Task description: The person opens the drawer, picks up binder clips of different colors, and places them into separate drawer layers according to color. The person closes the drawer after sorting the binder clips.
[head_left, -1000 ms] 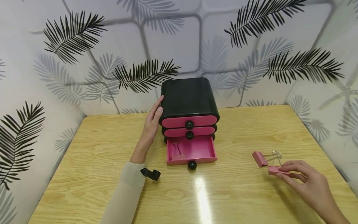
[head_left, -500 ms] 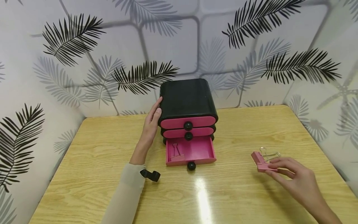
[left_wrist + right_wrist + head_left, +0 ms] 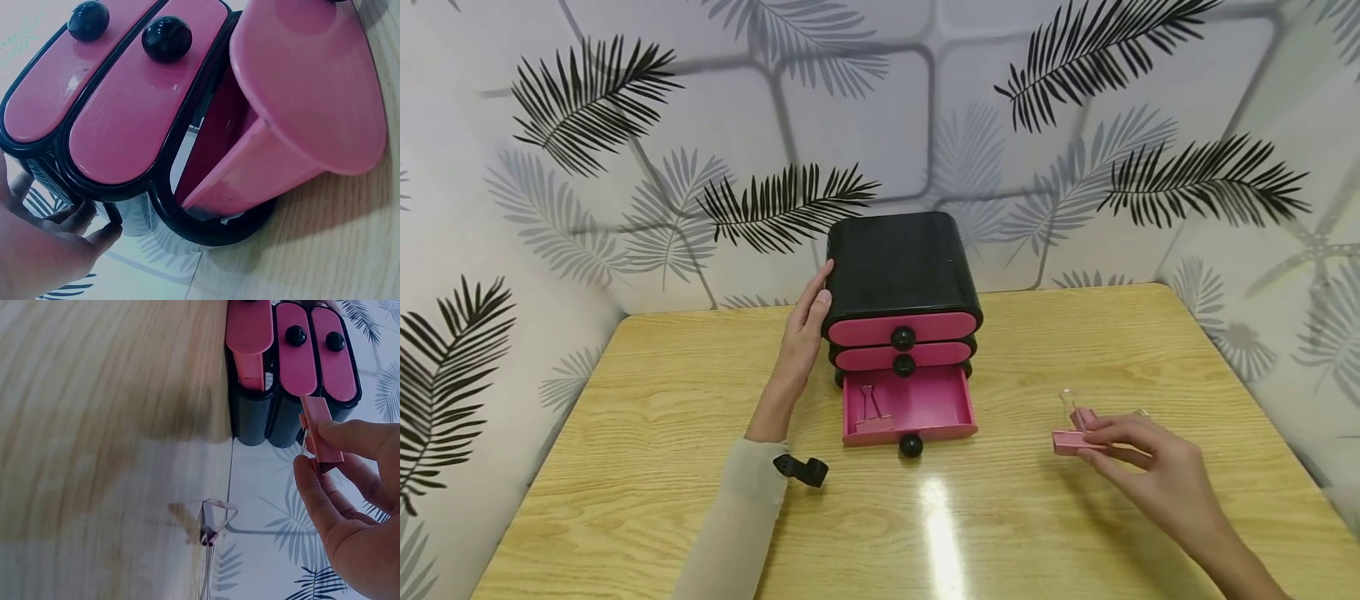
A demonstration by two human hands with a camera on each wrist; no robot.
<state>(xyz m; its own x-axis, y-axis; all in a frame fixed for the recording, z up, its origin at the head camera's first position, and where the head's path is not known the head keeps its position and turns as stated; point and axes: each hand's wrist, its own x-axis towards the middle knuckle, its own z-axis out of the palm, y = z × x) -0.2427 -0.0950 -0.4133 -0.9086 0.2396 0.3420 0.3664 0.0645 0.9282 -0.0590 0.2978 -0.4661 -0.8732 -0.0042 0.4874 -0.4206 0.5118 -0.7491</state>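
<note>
My right hand (image 3: 1150, 467) pinches a pink binder clip (image 3: 1064, 442) between thumb and fingers, held above the table with a wire handle pointing up. Just behind it, partly hidden, a second pink binder clip (image 3: 1082, 416) rests on the table; the right wrist view shows that table clip (image 3: 208, 528) well apart from the held clip (image 3: 322, 428). A black drawer unit (image 3: 898, 262) with pink fronts stands at the centre. Against its left side rests my left hand (image 3: 799, 337), fingers extended. The pulled-out bottom drawer (image 3: 936, 404) contains another pink binder clip (image 3: 875, 424) at its left.
Two upper drawers are closed, each with a round black knob (image 3: 903, 337). The bottom drawer's knob (image 3: 911, 446) juts toward the front of the wooden table (image 3: 662, 433). A patterned wall (image 3: 857, 117) rises behind the unit.
My right hand has carried the pinched binder clip leftward, passing in front of the clip on the table. My left hand stays against the drawer unit.
</note>
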